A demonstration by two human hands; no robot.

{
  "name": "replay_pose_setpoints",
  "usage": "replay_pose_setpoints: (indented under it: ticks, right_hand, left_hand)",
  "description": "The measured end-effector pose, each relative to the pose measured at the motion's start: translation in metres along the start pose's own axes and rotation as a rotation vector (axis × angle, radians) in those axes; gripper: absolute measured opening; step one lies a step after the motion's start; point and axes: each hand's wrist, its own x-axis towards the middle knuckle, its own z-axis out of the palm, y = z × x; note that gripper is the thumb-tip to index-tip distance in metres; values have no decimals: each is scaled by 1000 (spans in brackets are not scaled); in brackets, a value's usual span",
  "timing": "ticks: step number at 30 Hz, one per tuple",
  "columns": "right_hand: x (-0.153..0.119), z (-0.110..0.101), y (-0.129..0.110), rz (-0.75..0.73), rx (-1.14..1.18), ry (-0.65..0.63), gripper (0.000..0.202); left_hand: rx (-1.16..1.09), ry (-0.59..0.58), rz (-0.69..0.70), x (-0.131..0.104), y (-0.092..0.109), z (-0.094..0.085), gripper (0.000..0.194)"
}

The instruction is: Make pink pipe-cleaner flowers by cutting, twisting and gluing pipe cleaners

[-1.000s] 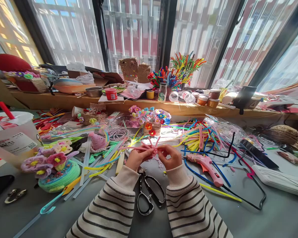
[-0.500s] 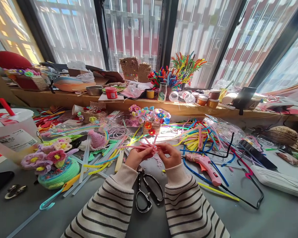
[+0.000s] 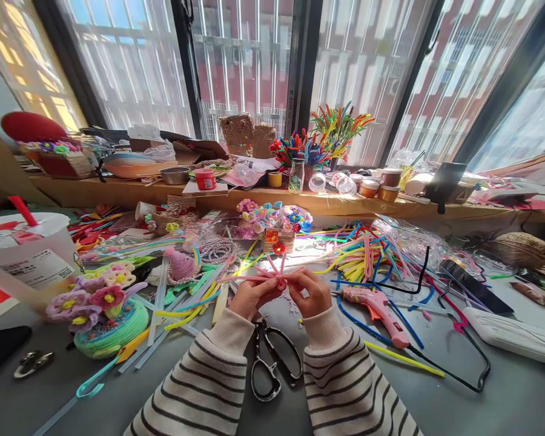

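Pink pipe cleaners (image 3: pixel 278 274), joined at a small centre with ends spreading outward, are between my two hands above the grey table. My left hand (image 3: pixel 249 297) is closed on them near the centre, and more pink stems reach left past it. With thumb and fingertips, my right hand (image 3: pixel 313 294) pinches one pink end on the right side. Black-handled scissors (image 3: pixel 277 358) lie below the hands, their blades partly hidden by my left hand. Small pink scraps (image 3: pixel 294 304) lie on the table behind the fingers.
A pink glue gun (image 3: pixel 376 306) with a black cord lies to the right, near a heap of coloured pipe cleaners (image 3: pixel 358 257). On the left are a pipe-cleaner flower piece (image 3: pixel 104 309) and a drink cup (image 3: pixel 31 260). A small flower basket (image 3: pixel 277 239) stands ahead.
My right hand has drawn slightly away from the centre, still pinching a pink end, which now stretches sideways. The pink stems look more spread. The whole view has shifted slightly.
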Motion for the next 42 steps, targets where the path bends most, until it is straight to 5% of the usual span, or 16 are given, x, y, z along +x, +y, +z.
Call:
replay_pose_setpoints:
  ticks: [5, 11, 21, 34, 42]
  right_hand:
    - [0, -1, -1, -38, -98, -5, 19]
    - [0, -2, -7, -17, -31, -72, 18]
    - [0, 2, -8, 432, 303, 27, 17]
    - [-2, 9, -2, 816, 711, -8, 27]
    - [-4, 13, 8, 910, 857, -61, 24]
  left_hand:
    - [4, -49, -8, -3, 3, 1, 16]
    - [2, 47, -3, 0, 0, 1, 18]
    - [-9, 110, 20, -2, 2, 5, 16]
    - [55, 2, 31, -1, -2, 2, 20]
    - [84, -46, 37, 0, -1, 2, 19]
